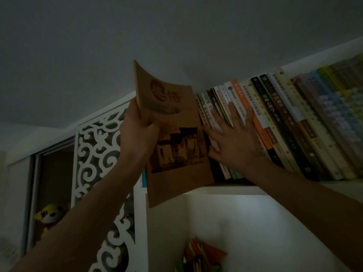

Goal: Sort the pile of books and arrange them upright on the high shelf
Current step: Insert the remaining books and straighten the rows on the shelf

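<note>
My left hand (137, 132) grips a thin brown paperback (176, 154) by its left edge and holds it upright in front of the left end of the high shelf (225, 188). A red seal and dark characters mark its cover, and its top corner bends back. My right hand (233, 138) lies flat, fingers spread, against the spines of the upright row of books (279, 122), pressing on the leftmost ones. The row leans to the left and runs to the right edge of the view. The brown book hides the shelf's left end.
A white carved fretwork panel (98, 154) stands left of the shelf. Behind it, a cabinet holds a yellow plush toy (50, 214). A lower compartment (235, 222) below the shelf holds colourful papers (202, 256). The ceiling is close above the books.
</note>
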